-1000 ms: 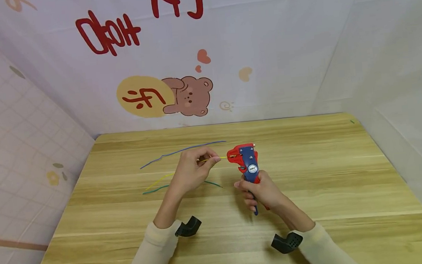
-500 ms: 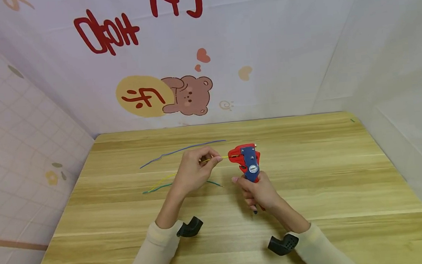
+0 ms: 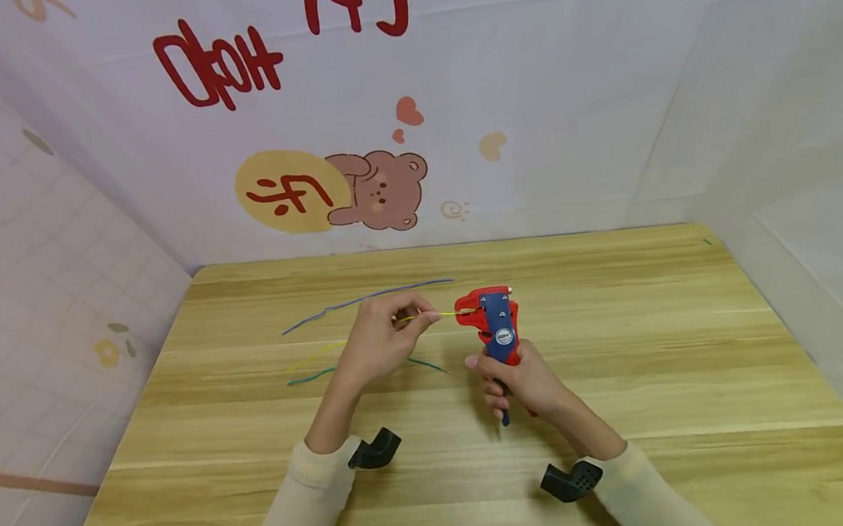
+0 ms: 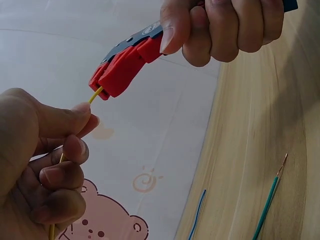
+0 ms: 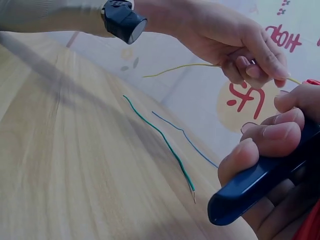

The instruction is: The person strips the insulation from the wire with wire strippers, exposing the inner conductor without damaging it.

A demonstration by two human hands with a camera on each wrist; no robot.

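My left hand (image 3: pixel 383 341) pinches a yellow wire (image 4: pixel 96 94) between thumb and forefinger, and the other fingers curl in below. The wire's front end runs into the red nose of a wire stripper (image 3: pixel 500 319) with blue sides. Its other end trails out behind the left hand, as the right wrist view shows. Fingers of my right hand (image 3: pixel 525 379) wrap around the stripper's handles (image 5: pixel 260 177), holding the tool raised over the table with its nose toward the left hand. The wire's tip is hidden inside the nose.
A green wire (image 5: pixel 162 137) with a bare copper end lies on the wooden table (image 3: pixel 627 379), partly behind the left arm. Farther back lies a blue wire (image 3: pixel 364 299). A tiny green scrap (image 3: pixel 706 241) sits at the far right corner. A printed cloth (image 3: pixel 563 75) hangs behind.
The stripper and right hand shifted slightly right, then slightly back left. The left hand has kept its pinch on the yellow wire, nearly in place.
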